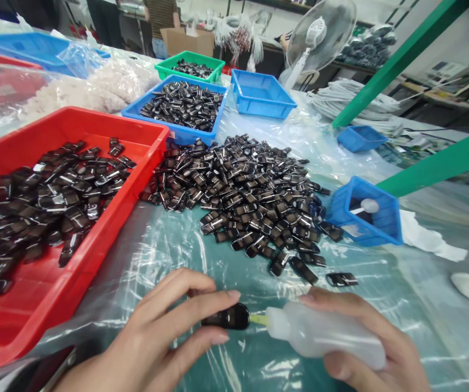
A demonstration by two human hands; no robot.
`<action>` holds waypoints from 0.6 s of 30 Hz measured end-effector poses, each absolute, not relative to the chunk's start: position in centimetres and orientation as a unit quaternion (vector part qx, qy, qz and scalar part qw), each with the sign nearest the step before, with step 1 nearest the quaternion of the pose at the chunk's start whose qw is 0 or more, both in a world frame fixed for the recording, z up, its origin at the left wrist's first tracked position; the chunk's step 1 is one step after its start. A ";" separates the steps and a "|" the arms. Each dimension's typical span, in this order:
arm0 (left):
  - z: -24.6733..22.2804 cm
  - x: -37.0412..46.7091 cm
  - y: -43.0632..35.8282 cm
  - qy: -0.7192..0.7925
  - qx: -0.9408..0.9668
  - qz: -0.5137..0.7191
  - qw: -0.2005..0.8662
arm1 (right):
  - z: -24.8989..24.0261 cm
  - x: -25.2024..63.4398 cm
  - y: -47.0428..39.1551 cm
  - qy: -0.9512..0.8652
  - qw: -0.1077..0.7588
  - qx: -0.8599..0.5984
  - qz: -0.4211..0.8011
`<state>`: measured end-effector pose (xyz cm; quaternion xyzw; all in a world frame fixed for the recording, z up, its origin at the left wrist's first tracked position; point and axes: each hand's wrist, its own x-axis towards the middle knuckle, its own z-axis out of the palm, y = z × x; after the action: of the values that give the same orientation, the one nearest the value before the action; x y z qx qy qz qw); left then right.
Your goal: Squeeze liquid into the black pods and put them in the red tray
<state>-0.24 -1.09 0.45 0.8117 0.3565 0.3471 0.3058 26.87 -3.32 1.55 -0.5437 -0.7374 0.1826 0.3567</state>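
Note:
Near the bottom centre, my left hand (177, 326) pinches a small glossy black part (234, 317) between thumb and fingers. My right hand (365, 332) is wrapped round a translucent white squeeze bottle (328, 333), which lies sideways with its nozzle pointing left. The bottle's thin yellowish tip (259, 319) is at the right end of the black part; whether it touches cannot be made out. Beyond both hands is a large pile of similar black parts (250, 190) on the plastic-covered green table (169, 250).
A red tray (107, 239) of black parts stands at left. Behind the pile are a blue tray (218, 122) of parts, a green tray (218, 71) and a blue tray (262, 98). A small blue bin (365, 231) and green bars (442, 160) are at right; a fan (316, 32) stands behind.

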 end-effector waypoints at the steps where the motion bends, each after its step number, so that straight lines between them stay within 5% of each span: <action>1: 0.5 -0.2 -1.1 0.359 0.811 0.347 0.305 | 1.6 26.9 -3.4 -0.736 0.356 -0.545 0.183; 18: 0.4 -0.4 -0.8 0.406 0.798 0.339 0.288 | 2.3 26.8 -2.5 -0.676 0.371 -0.570 0.284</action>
<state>-0.39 -0.76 0.38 0.7983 0.4062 0.3388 0.2879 26.81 -2.53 2.31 -0.5696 -0.6761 0.2839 0.3713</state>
